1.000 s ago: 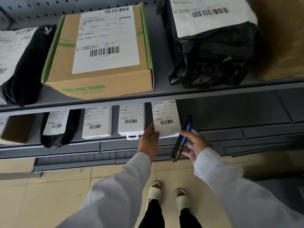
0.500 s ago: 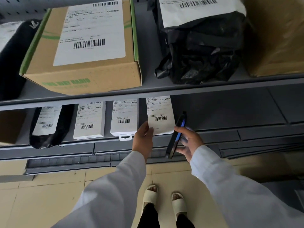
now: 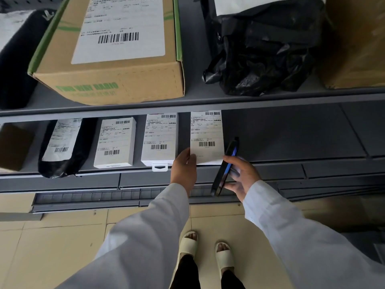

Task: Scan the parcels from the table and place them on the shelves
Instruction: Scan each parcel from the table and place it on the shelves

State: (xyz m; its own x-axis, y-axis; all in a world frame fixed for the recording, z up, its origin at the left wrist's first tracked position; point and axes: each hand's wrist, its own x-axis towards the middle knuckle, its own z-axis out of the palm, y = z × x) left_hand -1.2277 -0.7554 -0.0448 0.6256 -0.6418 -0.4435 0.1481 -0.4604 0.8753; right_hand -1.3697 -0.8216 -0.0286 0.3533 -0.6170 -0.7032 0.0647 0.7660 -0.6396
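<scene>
cardboard box [image 3: 116,59], black bag [image 3: 260,55] overhead

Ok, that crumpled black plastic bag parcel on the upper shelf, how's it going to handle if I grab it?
The black plastic bag parcel will probably be floppy: its film is wrinkled and slumps unevenly on the upper shelf. The glossy surface may be slippery, so pinching a fold could work better. It looks unlikely to roll, since it sits wide and slack.
</scene>
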